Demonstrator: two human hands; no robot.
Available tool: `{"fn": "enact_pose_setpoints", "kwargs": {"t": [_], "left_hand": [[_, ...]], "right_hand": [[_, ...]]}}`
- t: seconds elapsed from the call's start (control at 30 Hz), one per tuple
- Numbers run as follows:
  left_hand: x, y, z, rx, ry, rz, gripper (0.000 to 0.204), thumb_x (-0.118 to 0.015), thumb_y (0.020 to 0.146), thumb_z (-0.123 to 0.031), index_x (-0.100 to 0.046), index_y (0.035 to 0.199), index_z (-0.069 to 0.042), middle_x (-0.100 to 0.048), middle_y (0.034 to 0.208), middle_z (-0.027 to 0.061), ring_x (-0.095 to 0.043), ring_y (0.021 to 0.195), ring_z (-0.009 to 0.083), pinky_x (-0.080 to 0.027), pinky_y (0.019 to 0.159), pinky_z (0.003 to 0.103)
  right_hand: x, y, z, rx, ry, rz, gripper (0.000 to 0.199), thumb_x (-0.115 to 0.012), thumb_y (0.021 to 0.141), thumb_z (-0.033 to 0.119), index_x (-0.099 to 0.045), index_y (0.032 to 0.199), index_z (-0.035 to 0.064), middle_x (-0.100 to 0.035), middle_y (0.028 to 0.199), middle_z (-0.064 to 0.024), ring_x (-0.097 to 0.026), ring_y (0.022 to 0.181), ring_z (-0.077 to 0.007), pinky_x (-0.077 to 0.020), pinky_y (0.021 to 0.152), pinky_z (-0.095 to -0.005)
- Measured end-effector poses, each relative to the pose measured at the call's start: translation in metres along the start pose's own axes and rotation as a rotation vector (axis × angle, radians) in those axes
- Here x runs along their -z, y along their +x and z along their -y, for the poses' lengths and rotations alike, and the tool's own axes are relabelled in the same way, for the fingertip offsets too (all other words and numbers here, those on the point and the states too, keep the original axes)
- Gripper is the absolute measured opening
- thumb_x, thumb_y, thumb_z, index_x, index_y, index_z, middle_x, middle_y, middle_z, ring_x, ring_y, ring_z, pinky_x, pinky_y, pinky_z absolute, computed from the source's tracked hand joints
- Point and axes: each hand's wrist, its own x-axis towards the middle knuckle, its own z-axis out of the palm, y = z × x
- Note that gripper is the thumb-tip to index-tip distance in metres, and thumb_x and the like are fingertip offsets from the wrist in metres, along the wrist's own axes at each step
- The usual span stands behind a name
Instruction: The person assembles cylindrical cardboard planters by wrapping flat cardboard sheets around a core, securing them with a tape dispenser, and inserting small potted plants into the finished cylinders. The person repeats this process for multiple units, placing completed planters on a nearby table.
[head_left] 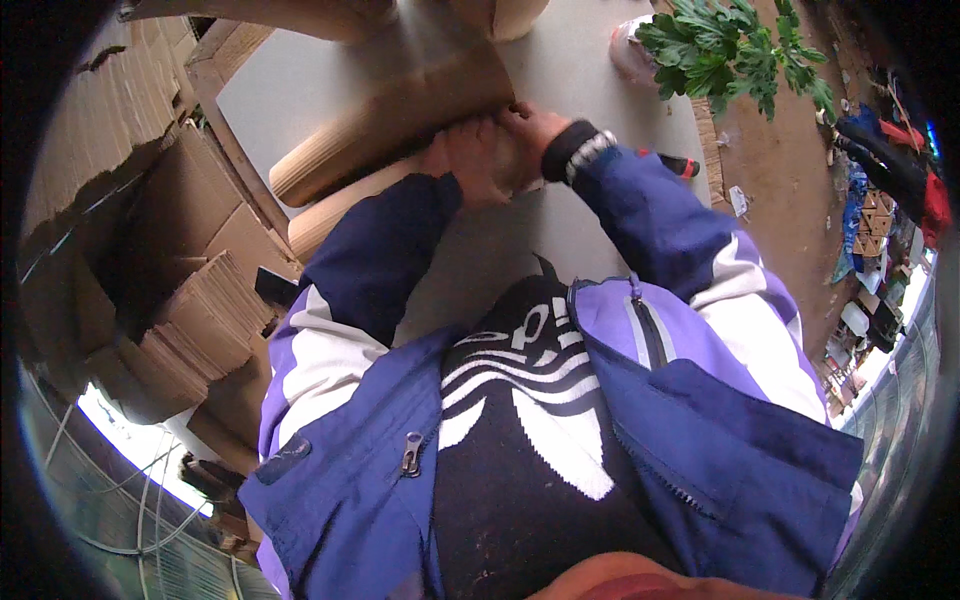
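Note:
On the grey tabletop, a brown corrugated cardboard roll lies slantwise close to my body. My left hand rests over its right part, the fingers curled round it. Beside it, my right hand grips the same roll at its right end, thumb and fingers drawn together. Part of the roll is hidden under both hands. Just beyond lies a second cardboard roll, roughly parallel to the first.
More brown cardboard sits at the far edge. A potted green plant and a red-and-black tool are at the right. Stacked cardboard sheets and open boxes crowd the left. Assorted clutter lies far right.

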Motion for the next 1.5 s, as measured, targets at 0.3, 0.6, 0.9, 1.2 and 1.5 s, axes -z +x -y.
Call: {"fn": "enact_pose_setpoints", "kwargs": {"t": [0.3, 0.6, 0.9, 1.2, 1.5], "left_hand": [[0.011, 0.094, 0.092, -0.619, -0.155, 0.319, 0.061, -0.074, 0.076, -0.048, -0.063, 0.122, -0.011, -0.066, 0.118, 0.0215, -0.068, 0.101, 0.0304, -0.053, 0.095, 0.04], [0.049, 0.039, 0.034, 0.066, -0.064, 0.064, 0.075, -0.079, 0.069, -0.048, -0.058, 0.127, -0.007, -0.065, 0.122, 0.0175, -0.066, 0.108, 0.0285, -0.052, 0.096, 0.039], [-0.06, -0.046, -0.058, 0.044, -0.573, 0.122, 0.081, -0.083, 0.061, -0.05, -0.059, 0.121, -0.002, -0.067, 0.112, 0.0194, -0.066, 0.107, 0.0313, -0.053, 0.093, 0.042], [-0.063, -0.05, -0.072, 0.039, -0.594, 0.125, 0.071, -0.083, 0.058, -0.048, -0.066, 0.117, -0.013, -0.07, 0.109, 0.0184, -0.067, 0.101, 0.0355, -0.054, 0.088, 0.045], [-0.128, 0.015, -0.017, -0.383, -0.855, 0.245, 0.088, -0.089, 0.059, -0.047, -0.057, 0.127, -0.003, -0.061, 0.129, 0.0183, -0.057, 0.122, 0.0334, -0.044, 0.104, 0.044]], "right_hand": [[-0.02, 0.004, 0.002, -0.07, -0.146, -0.177, 0.083, -0.073, 0.08, 0.026, -0.032, 0.152, 0.0275, -0.031, 0.157, -0.0122, -0.052, 0.124, -0.0413, -0.0532, 0.097, -0.0463], [0.037, 0.059, -0.005, 0.116, 0.043, 0.179, 0.098, -0.089, 0.061, 0.034, -0.041, 0.144, 0.0089, -0.045, 0.145, -0.0202, -0.067, 0.101, -0.0384, -0.0595, 0.081, -0.0489], [-0.113, -0.104, -0.013, 0.215, -0.162, -0.365, 0.059, -0.066, 0.082, 0.023, -0.049, 0.138, 0.0239, -0.048, 0.142, -0.008, -0.06, 0.11, -0.0407, -0.059, 0.083, -0.0466], [-0.169, -0.12, -0.028, 0.28, -0.225, -0.712, 0.063, -0.067, 0.08, 0.016, -0.049, 0.139, 0.0276, -0.039, 0.147, -0.0077, -0.051, 0.118, -0.0418, -0.0573, 0.088, -0.0461], [-0.121, -0.105, -0.01, 0.049, -0.27, -0.245, 0.071, -0.066, 0.087, 0.03, -0.033, 0.15, 0.0312, -0.03, 0.156, -0.0087, -0.055, 0.117, -0.0422, -0.0544, 0.093, -0.0474]]}}
